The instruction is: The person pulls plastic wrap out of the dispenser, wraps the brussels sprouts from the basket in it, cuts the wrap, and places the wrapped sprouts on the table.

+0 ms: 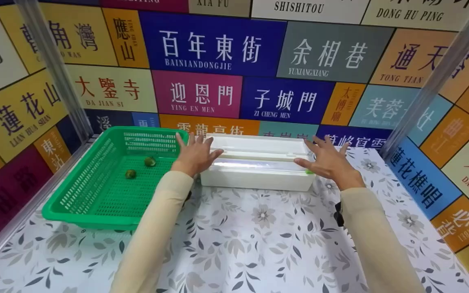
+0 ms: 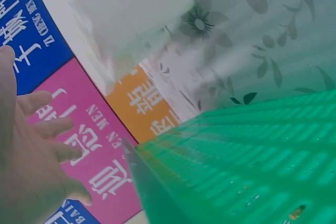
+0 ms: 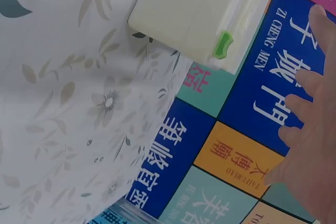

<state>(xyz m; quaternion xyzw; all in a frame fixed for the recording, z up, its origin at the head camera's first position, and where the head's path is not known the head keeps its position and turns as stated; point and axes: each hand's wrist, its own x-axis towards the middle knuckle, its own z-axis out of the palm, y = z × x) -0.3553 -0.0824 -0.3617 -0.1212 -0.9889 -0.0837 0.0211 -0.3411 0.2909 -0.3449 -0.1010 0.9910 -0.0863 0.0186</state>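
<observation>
A long white box (image 1: 255, 180) sits in front of me at the back of the table, with a clear strip along its top and a bright green tab (image 3: 223, 44) near its right end. My left hand (image 1: 193, 156) is over the box's left end, fingers spread, beside the basket's rim. At the opposite end, my right hand (image 1: 332, 162) hovers with fingers spread and thumb toward the box. Neither hand grips anything. In the wrist views, the left fingers (image 2: 58, 127) and right fingers (image 3: 302, 103) appear apart from the box.
To the left stands a green perforated basket (image 1: 96, 221) holding two small round green-brown fruits (image 1: 150, 161). A flower-patterned cloth (image 1: 259, 244) covers the table. Behind it rises a wall of coloured signs (image 1: 212, 44), with clear upright posts (image 1: 61, 73) at the corners.
</observation>
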